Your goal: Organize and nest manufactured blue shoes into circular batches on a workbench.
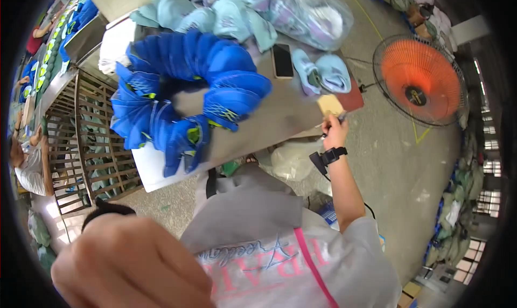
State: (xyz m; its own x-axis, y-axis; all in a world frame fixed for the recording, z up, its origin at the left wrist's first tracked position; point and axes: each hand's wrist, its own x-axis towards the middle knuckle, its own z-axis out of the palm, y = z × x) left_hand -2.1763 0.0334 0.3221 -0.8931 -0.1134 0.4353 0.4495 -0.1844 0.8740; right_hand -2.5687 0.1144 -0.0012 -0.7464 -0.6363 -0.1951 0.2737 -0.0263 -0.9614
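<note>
Grey table; right hand grips pen, axis approx upright.

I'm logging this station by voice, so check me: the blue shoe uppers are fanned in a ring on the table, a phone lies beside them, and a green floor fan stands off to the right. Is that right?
Not quite. The floor fan is orange, not green, as the head view shows. The rest holds: the blue shoe uppers are fanned in a ring on the table, and the phone lies beside them.
</note>
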